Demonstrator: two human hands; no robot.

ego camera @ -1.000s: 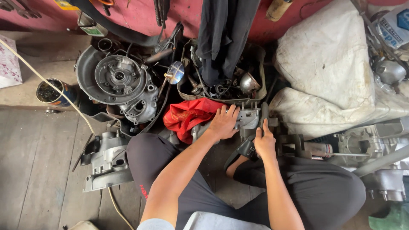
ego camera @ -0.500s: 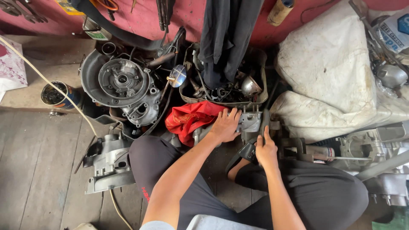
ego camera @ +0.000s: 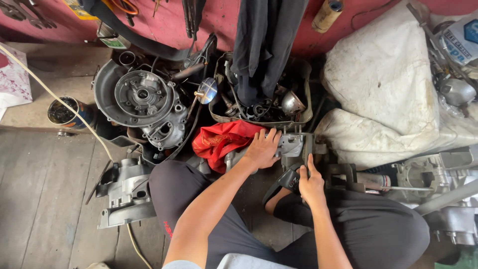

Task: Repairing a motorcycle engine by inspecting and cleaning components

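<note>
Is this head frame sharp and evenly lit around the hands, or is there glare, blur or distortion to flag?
Head view: sharp around the left hand and right hand on the grey metal casing; no motion blur. Light is soft and even, with only faint shadows. The white sack is bright but keeps its creases; small glints on the chrome dome. The picture's edges stretch slightly.
</note>
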